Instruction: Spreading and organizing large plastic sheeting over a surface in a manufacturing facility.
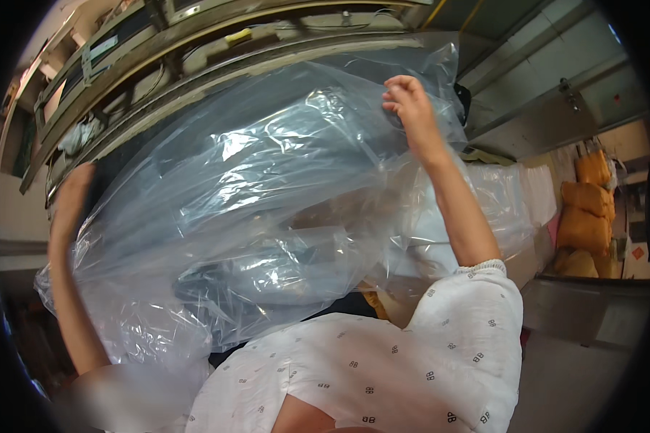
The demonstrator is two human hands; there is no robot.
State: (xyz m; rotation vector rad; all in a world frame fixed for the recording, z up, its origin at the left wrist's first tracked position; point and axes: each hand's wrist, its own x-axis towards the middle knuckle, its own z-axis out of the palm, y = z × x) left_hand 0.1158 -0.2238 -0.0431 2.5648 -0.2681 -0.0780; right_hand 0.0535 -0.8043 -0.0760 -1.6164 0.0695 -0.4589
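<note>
A large sheet of clear plastic film (238,166) lies wrinkled and shiny in front of me, spread from left to right over a dark surface. My right hand (409,107) is over its far right part, palm turned left, fingers loosely bent and apart. Whether it touches the film I cannot tell. At the far left, beside the film's edge, my left hand (76,189) is raised and smeared by motion, so its fingers do not show clearly. Folds of the film bunch up close to my body.
A long machine frame with rails (195,68) runs along the far side, a small yellow object (238,35) on it. More stacked clear plastic (513,191) lies at the right. Beyond it are orange-yellow bundles (583,227) and a metal cabinet (578,307).
</note>
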